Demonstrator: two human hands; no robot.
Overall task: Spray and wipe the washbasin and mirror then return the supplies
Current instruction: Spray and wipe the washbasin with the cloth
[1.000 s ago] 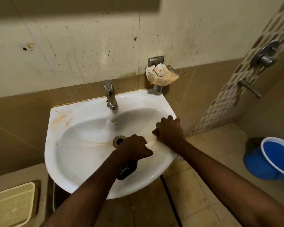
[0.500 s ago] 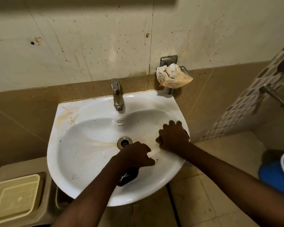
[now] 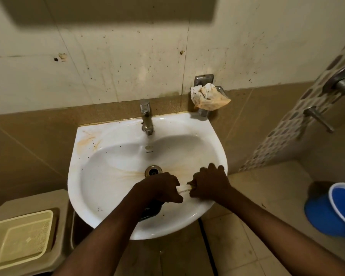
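Both forearms reach forward and down from the lower edge of the view, bare to the wrist, converging toward each other; the left hand is curled into a fist, knuckles up, thumb side toward the right; the right hand is curled too, fingers bent down and forward; the two grips sit close, just apart, each pinching one end of a pale strip between them.

One washbasin, one tap, one drain. Two hands: left, right, one pale strip between them. One crumpled stained cloth on one wall holder. One cream tray. One blue bucket. Two shower fittings.
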